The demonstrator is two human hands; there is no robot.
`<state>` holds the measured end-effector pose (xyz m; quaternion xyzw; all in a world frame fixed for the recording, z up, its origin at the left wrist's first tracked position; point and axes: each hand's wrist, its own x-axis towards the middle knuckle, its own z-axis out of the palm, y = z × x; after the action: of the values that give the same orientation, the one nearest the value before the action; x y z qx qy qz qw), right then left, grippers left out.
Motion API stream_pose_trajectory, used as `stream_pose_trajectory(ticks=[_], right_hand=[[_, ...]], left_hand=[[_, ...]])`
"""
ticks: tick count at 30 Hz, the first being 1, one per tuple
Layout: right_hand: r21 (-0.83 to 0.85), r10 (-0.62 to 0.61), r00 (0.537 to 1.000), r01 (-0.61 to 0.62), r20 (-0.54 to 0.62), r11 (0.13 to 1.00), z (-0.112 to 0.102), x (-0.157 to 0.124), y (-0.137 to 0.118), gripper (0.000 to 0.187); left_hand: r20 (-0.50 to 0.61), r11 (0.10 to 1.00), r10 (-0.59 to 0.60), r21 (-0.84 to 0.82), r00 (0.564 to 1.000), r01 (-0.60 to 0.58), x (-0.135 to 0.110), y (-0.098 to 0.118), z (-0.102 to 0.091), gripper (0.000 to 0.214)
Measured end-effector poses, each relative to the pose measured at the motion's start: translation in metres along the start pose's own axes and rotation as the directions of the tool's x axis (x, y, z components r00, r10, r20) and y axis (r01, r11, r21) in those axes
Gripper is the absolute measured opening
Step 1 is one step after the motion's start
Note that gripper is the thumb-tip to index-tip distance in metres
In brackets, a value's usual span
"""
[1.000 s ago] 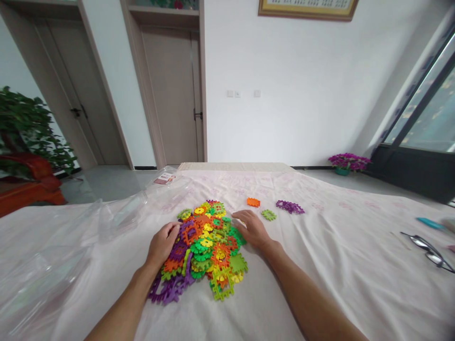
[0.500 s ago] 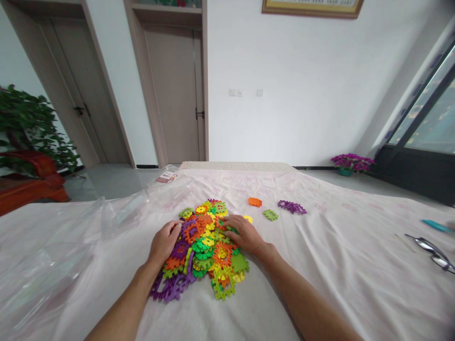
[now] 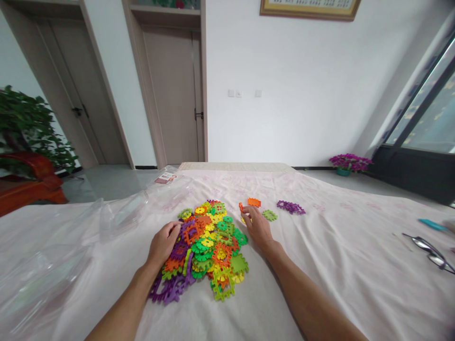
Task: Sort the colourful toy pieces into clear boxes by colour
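Observation:
A heap of plastic interlocking building pieces (image 3: 208, 241) in purple, orange, yellow and green lies in front of me. Against its left side rests my left hand (image 3: 165, 244), fingers loosely extended and touching the purple pieces; it grips nothing that I can see. Just beyond the heap's right edge, my right hand (image 3: 258, 227) pinches a small orange building piece (image 3: 241, 207), seen edge-on. A yellow piece (image 3: 246, 219) is partly hidden under that hand. Near it lie a loose orange piece (image 3: 254, 202), a green piece (image 3: 269, 215) and joined-looking purple pieces (image 3: 291, 207).
Clear plastic packaging (image 3: 124, 213) spreads over the left of the pale tablecloth (image 3: 337, 265). Eyeglasses (image 3: 430, 251) and a blue object (image 3: 432, 224) lie at the far right. Doors and a white wall stand behind the table.
My right hand has come off the heap, moving right and slightly up, and now holds an orange building piece. Green pieces it covered are visible. My left hand has stayed in place.

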<state>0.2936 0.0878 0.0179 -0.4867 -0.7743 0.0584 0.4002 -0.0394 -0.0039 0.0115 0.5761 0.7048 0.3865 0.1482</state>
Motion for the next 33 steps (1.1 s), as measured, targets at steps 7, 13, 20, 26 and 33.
stream_pose_trajectory(ticks=[7,13,20,26,33], right_hand=[[-0.072,0.108,0.99,-0.115,-0.089,0.991,-0.006,0.015,0.038,0.018],[0.019,0.083,0.985,-0.081,-0.152,0.997,0.004,0.022,0.062,0.031],[-0.085,0.076,0.997,-0.074,0.027,0.994,0.002,0.013,0.049,0.025],[-0.006,-0.067,0.993,0.068,0.094,0.998,-0.003,0.007,0.03,0.021],[0.17,-0.349,0.919,0.32,0.184,0.932,0.001,0.003,0.008,0.031]], left_hand=[[0.012,1.0,0.001,-0.021,1.0,-0.001,0.0,0.0,0.0,0.041],[0.008,1.0,0.004,-0.021,1.0,-0.003,0.0,-0.001,0.0,0.039],[0.0,1.0,0.002,-0.013,1.0,-0.002,-0.001,0.003,-0.001,0.039],[0.0,1.0,0.003,-0.02,1.0,-0.003,-0.001,0.002,-0.001,0.04],[0.006,1.0,0.005,-0.021,1.0,-0.005,-0.001,0.001,-0.001,0.041]])
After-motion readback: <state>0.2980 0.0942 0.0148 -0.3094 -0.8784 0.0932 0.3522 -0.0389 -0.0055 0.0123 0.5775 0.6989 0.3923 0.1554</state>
